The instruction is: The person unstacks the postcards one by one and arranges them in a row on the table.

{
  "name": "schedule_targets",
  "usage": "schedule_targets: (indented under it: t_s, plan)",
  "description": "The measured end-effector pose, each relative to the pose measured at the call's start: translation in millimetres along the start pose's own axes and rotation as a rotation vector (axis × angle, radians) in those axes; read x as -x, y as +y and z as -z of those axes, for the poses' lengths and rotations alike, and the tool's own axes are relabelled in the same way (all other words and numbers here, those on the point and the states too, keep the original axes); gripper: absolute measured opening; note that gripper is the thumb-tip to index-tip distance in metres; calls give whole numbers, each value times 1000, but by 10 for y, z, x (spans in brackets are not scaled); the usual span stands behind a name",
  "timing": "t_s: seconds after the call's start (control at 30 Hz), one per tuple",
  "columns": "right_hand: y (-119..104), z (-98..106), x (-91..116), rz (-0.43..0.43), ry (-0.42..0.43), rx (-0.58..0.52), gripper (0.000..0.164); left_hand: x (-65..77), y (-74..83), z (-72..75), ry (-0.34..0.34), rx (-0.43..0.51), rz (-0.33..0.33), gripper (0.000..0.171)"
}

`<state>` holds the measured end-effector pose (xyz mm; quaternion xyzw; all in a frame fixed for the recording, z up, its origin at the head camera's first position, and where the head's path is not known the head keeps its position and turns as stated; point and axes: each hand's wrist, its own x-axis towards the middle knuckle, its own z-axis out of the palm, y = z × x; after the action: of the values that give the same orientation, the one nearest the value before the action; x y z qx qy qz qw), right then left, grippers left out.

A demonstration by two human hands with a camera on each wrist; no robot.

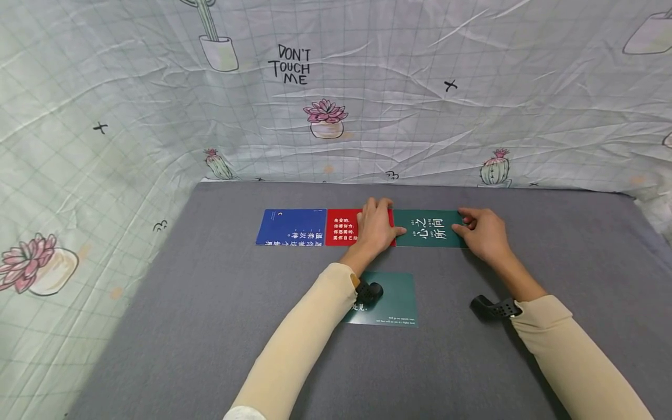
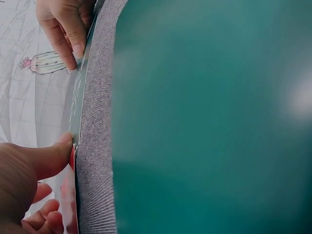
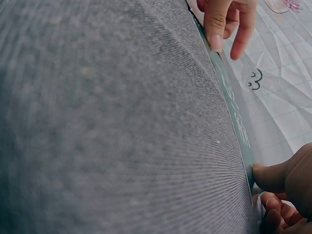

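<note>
A dark green card (image 1: 427, 228) with white Chinese characters lies flat on the grey table. It forms the right end of a row, edge to edge with a red card (image 1: 343, 228) and then a blue card (image 1: 291, 226). My left hand (image 1: 375, 224) rests over the red card, covering its right part, with the thumb at the green card's left edge. At the other end, my right hand (image 1: 485, 233) touches the green card's right side with thumb and index fingertips apart. In the left wrist view, another green card (image 2: 204, 117) fills the right side.
That nearer green card (image 1: 394, 297) lies closer to me, partly hidden by the left forearm and a black wrist device (image 1: 370, 291). A patterned cloth (image 1: 388, 134) hangs behind the grey table (image 1: 210, 326) and along the left side.
</note>
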<state>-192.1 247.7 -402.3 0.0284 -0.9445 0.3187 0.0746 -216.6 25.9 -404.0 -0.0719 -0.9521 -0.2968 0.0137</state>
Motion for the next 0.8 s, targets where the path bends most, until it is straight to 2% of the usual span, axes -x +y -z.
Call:
schedule_targets:
  t_s: [0.8]
  plan:
    - [-16, 6, 16, -4, -12, -9, 40, -4, 9, 2, -9, -3, 5, 64]
